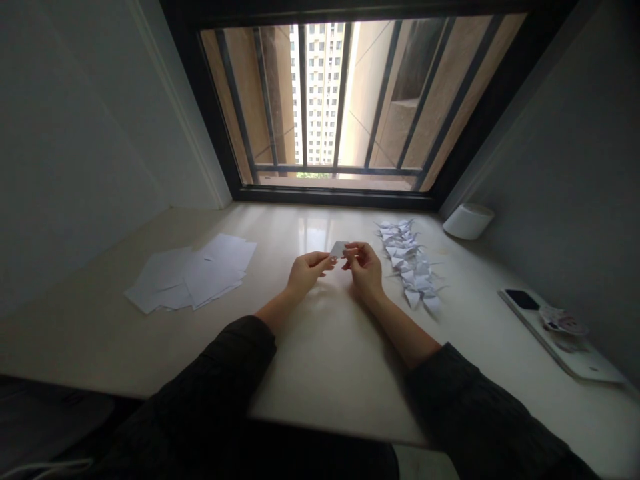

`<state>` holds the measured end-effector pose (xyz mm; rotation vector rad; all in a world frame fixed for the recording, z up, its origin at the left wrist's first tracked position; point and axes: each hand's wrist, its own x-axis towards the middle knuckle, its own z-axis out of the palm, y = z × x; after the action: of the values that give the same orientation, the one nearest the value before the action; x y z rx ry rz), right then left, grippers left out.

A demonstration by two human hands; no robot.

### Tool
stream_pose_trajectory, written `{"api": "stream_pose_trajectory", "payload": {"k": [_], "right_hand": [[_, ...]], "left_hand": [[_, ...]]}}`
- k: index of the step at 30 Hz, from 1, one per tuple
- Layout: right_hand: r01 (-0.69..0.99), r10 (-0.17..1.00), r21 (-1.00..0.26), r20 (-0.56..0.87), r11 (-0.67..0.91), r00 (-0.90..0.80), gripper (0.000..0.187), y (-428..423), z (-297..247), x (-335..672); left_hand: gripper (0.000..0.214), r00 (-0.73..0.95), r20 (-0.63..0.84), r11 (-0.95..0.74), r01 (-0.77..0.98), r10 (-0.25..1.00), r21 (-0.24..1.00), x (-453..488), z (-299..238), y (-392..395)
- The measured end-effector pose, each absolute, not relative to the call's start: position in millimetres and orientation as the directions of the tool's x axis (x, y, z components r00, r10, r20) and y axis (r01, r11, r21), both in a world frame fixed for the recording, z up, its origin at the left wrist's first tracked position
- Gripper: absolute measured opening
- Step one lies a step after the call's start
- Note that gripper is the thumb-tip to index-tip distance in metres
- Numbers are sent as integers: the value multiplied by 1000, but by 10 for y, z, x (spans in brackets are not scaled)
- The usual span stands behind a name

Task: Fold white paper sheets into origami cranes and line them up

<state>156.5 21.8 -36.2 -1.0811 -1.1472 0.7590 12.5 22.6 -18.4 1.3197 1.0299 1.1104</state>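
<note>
Small paper piece (340, 249) pinched btwn fingertips of L hand (307, 270) & R hand (367, 270), held above middle of white ledge (325, 373). Loose sheets (215, 270) piled to L, well apart. Folded paper shapes (407, 263) clustered just R of R hand, so that side's crowded. White cylinder (466, 222) placed nr R wall (560, 167); phone (543, 333) laid far R, approx. parallel to wall.

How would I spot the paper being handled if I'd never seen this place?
Find the barred window, then look down at the pale ledge before it. In the middle, the left hand and right hand nearly meet, with the small paper between them. Unlike the sheets to the left and folded shapes to the right, it alone is held.
</note>
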Motion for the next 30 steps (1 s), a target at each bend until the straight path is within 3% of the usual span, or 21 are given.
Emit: {"api": "stream_pose_trajectory", "payload": {"k": [4, 9, 14, 19, 30], "right_hand": [[132, 894, -927, 374, 352, 245, 21, 187, -348, 1557], [86, 904, -933, 360, 350, 229, 27, 152, -309, 1522], [-80, 928, -949, 276, 303, 249, 54, 164, -297, 1500], [-95, 961, -970, 201, 221, 191, 30, 177, -319, 1529], [33, 935, -966, 255, 255, 246, 34, 201, -380, 1559]], "left_hand": [[36, 161, 56, -58, 7, 985, 998, 117, -205, 240], [36, 106, 84, -92, 75, 991, 993, 108, -207, 243], [34, 119, 212, -229, 152, 970, 962, 110, -209, 211], [32, 159, 264, -297, 250, 951, 922, 96, -210, 193], [23, 208, 312, -372, 402, 927, 837, 97, -193, 183]]}}
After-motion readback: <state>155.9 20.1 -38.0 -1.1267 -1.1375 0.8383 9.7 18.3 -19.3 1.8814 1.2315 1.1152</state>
